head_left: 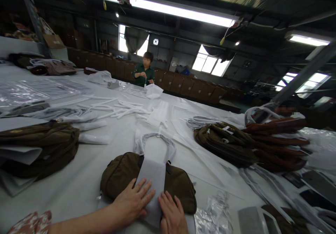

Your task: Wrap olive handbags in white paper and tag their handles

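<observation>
An olive-brown handbag (118, 172) lies on the white table before me, its wrapped handle (172, 150) looping away from me. Across the middle of the bag runs a strip of whitish sheet (152, 171). My left hand (133, 200) rests flat on the sheet's left side with its fingers spread. Against the sheet's right edge lies my right hand (172, 211), fingers stretched out over the sheet and the bag. Neither hand grips anything. The near end of the sheet is partly covered by my hands.
Stacked olive bags (39, 146) lie at left, with more olive bags (223, 143) and brown bags (278, 146) at right. White foam tubes (126, 108) are scattered further back. Clear plastic packets (215, 216) lie near my right hand. A person (144, 71) in green stands across the table.
</observation>
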Motion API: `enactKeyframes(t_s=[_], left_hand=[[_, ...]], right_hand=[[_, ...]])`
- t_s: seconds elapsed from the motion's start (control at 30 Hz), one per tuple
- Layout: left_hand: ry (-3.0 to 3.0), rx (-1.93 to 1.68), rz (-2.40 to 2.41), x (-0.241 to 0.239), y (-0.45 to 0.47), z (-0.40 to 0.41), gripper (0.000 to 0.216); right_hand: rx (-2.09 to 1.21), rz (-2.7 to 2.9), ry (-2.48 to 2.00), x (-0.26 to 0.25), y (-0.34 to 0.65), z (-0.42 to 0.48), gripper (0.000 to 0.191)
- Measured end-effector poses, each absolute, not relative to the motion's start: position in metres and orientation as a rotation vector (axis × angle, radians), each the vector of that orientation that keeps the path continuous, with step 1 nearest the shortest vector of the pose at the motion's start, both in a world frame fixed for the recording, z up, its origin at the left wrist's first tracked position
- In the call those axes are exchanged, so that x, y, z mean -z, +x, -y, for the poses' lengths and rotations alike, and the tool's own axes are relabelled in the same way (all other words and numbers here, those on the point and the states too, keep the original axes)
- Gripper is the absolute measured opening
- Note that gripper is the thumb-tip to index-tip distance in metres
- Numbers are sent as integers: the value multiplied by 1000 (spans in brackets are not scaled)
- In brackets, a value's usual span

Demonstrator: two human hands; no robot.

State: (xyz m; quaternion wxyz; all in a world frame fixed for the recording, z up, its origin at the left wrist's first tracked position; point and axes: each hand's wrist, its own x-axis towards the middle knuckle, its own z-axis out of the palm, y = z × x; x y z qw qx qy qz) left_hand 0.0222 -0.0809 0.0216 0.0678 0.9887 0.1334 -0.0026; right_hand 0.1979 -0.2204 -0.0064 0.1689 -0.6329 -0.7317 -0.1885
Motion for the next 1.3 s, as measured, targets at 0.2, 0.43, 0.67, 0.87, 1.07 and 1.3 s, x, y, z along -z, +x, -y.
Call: enactKeyframes(t_s=[0.2, 0.43, 0.67, 0.87, 1.07, 1.3], left_hand=[[3048, -80, -470, -10, 19, 85, 75], [2994, -118, -501, -18, 16, 85, 71], [2938, -118, -527, -25, 14, 91, 71], [2962, -125, -538, -24, 15, 92, 71], [3023, -219, -571, -13, 18, 95, 65], [3042, -505, -410, -9, -3, 92, 51]], right_hand=[[500, 2029, -2023, -16, 187, 195, 50], [480, 2373, -1459, 9, 191, 264, 49], [463, 2082, -1536, 50, 166, 274, 24], [198, 2247, -1548, 37, 165, 274, 34], [292, 2348, -1449, -30, 175, 240, 23], [125, 1784, -1661, -17, 189, 212, 21]])
